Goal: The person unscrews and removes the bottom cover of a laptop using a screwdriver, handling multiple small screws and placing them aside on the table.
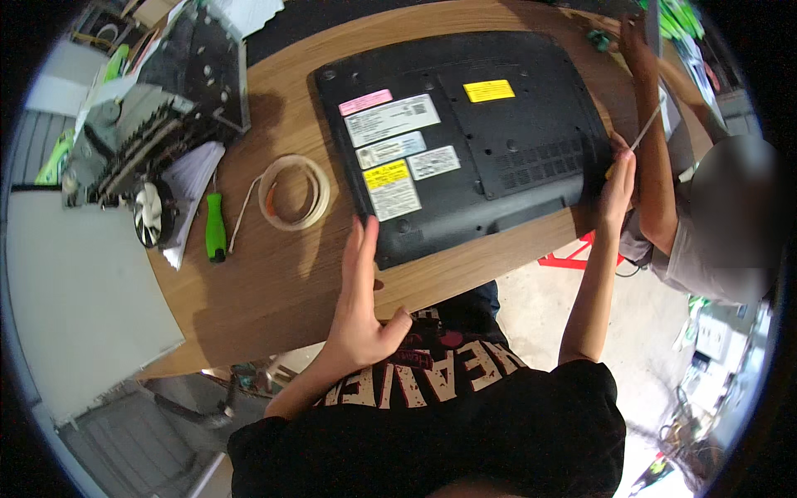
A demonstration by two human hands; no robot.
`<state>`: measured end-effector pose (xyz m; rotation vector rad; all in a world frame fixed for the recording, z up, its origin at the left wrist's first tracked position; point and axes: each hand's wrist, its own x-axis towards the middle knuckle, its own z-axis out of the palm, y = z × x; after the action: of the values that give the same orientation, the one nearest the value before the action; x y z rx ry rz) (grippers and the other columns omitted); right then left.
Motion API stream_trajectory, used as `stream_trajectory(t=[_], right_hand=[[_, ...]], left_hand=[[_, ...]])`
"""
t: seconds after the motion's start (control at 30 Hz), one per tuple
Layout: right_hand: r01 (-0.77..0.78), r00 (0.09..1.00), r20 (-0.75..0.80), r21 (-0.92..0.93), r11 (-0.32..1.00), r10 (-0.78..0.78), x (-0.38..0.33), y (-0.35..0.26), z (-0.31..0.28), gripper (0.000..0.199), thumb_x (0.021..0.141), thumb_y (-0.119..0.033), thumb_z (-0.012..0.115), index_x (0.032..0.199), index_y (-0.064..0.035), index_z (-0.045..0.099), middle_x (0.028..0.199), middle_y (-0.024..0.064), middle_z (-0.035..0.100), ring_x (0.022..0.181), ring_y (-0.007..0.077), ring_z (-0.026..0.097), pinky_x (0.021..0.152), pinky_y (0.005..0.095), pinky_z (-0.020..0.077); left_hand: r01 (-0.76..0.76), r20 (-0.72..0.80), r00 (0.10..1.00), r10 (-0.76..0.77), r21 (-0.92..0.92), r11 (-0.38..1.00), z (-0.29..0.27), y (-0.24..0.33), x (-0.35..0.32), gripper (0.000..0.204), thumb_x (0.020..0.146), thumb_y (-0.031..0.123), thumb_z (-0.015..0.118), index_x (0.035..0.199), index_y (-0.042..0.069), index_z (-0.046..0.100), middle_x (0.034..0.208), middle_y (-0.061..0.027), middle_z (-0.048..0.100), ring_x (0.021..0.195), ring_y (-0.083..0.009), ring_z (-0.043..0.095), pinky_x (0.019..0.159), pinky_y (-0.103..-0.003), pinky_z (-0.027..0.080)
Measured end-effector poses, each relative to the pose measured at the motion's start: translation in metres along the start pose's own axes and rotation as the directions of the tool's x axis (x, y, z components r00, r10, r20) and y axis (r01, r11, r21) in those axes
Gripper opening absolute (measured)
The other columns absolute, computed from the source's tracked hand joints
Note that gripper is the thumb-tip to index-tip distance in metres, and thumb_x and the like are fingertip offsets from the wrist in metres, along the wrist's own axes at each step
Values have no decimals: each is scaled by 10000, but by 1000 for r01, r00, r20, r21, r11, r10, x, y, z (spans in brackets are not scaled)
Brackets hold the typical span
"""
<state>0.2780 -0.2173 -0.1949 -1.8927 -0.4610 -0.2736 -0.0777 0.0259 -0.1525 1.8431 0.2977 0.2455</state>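
Laptop (452, 133), black and lying underside up on the wooden bench (274, 282), sits right in front of you, its near edge close to the bench's edge. Your left hand (363, 319) is open, the fingers straight and laid against the near left corner, the thumb spread well clear. Your right hand (617, 187) is at the right edge with its fingers bent; a thin pale rod (647, 129) juts out beside it, and you cannot tell from this view whether the fingers close on that rod, on the casing, or on both.

Expect a stiff, flat slab of moderate weight, probably too broad to manage comfortably with one hand. The smooth plastic may slide under dry fingertips, so support it from beneath at the two short sides rather than pinching a corner. The shell should bear a firm grip, but treat the vent grille (540, 162) as a weaker spot and don't press there. Avoid dragging your fingers over the white label (390, 120) or the yellow sticker (489, 90), whose edges could peel. The screen presumably faces down, so keep the load even and don't twist the body. Leave the green-handled screwdriver (215, 228) well apart on the left.
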Motion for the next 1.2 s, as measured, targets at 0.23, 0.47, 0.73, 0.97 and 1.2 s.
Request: stream_trajectory(t=[0.23, 0.47, 0.73, 0.97, 1.2], right_hand=[[-4, 980, -197, -194, 981, -35, -20, -33, 1, 443, 1043, -413, 323, 1045, -11, 509, 838, 72, 542, 711, 152, 537, 646, 263, 447], [320, 928, -136, -181, 930, -346, -40, -114, 31, 179, 1028, -240, 457, 1042, -62, 463, 915, 20, 473, 718, 65, 463, 597, 183, 413], [-112, 989, 34, 795, 596, 141, -18, -152, 75, 363, 1011, -395, 452, 1101, -72, 591, 1011, 34, 623, 700, 140, 500, 874, 342, 396], [-461, 864, 499, 836, 297, -63, -14, -138, 111, 375, 1008, -432, 439, 1008, -88, 588, 905, -6, 602, 604, 122, 405, 738, 316, 316], [-406, 912, 408, 888, 215, 39, -25, -120, 93, 310, 1006, -376, 482, 937, -80, 544, 765, -3, 414, 635, 109, 324, 770, 301, 286]], left_hand=[[83, -110, 984, -141, -421, 903, -34, -11, -7, 436, 882, -14, 550, 1308, -1, 458, 1365, -173, 405, 1336, -293, 391, 1094, -436, 365], [12, -88, 996, -15, -32, 999, -67, 5, 14, 249, 890, 42, 562, 1132, 11, 608, 1132, -150, 630, 1062, -268, 620, 967, -351, 431], [-65, -99, 989, 106, 353, 933, -59, -3, 27, 443, 835, 42, 629, 1268, 23, 541, 1291, -166, 528, 1190, -344, 513, 1042, -434, 385], [-140, 64, 989, 131, 670, 729, -56, -15, 47, 697, 833, 229, 671, 1453, 114, 374, 1529, -70, 315, 1341, -289, 399, 1106, -433, 341], [-304, 89, 944, 318, 609, 733, -78, -42, 63, 484, 843, 140, 672, 1305, 87, 539, 1372, -77, 501, 1100, -253, 575, 926, -393, 483]])
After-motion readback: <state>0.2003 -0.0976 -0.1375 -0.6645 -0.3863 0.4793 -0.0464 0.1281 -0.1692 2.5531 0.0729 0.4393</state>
